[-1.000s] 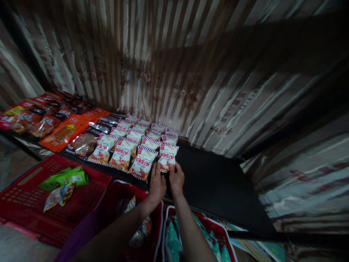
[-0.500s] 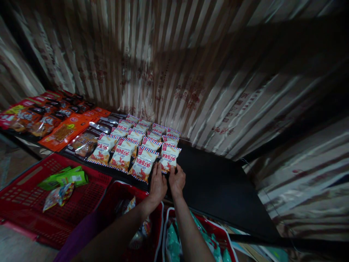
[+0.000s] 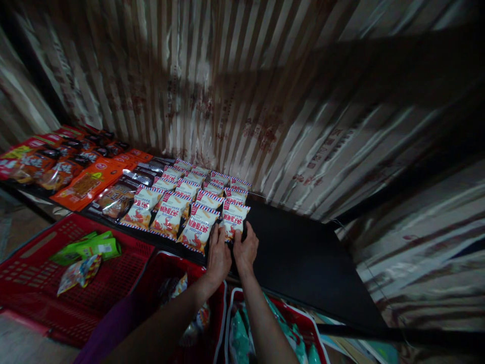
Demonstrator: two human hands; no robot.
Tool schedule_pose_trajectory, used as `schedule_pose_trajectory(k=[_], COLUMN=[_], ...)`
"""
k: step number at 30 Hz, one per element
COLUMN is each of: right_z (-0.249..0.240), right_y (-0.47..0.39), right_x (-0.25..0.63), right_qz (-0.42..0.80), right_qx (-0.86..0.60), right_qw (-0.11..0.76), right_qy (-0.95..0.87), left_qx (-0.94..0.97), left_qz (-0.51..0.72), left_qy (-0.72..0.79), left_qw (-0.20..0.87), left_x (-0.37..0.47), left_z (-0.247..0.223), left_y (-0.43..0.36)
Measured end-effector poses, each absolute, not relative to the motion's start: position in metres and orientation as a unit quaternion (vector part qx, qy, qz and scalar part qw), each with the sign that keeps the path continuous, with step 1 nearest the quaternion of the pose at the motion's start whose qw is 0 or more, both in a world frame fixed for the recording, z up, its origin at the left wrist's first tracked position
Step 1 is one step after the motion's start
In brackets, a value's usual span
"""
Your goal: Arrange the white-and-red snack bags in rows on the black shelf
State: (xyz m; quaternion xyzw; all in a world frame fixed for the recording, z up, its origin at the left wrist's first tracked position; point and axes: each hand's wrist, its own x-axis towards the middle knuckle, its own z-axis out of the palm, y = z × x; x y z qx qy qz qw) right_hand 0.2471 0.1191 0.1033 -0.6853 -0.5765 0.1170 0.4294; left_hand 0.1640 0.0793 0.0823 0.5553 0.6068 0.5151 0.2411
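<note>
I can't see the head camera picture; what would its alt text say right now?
Two bare hands, left and right, touch the front white snack bag at the right end of several rows on a black shelf. Orange and dark snack packs lie farther left; red baskets holding more packets stand below, before a striped, wrinkled backdrop.

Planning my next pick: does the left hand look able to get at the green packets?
Probably yes: the green packets lie largely uncovered in the open red basket on its side, though the left hand is now at a white snack bag.
</note>
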Motion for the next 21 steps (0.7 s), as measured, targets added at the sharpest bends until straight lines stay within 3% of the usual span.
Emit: schedule_pose_trajectory(k=[12,21], right_z=[0.121,0.109], right_y=[0.137,0.134], right_x=[0.243,0.241], right_qz=[0.271,0.239], right_qx=[-0.689,-0.680], right_qw=[0.407,0.429], right_qy=[-0.534,-0.544], left_qx=[0.568,0.570], left_qz=[0.513,0.513], left_qy=[0.606,0.608], left_qw=[0.215,0.206], left_x=[0.165,0.165], left_z=[0.076,0.075], left_y=[0.083,0.083])
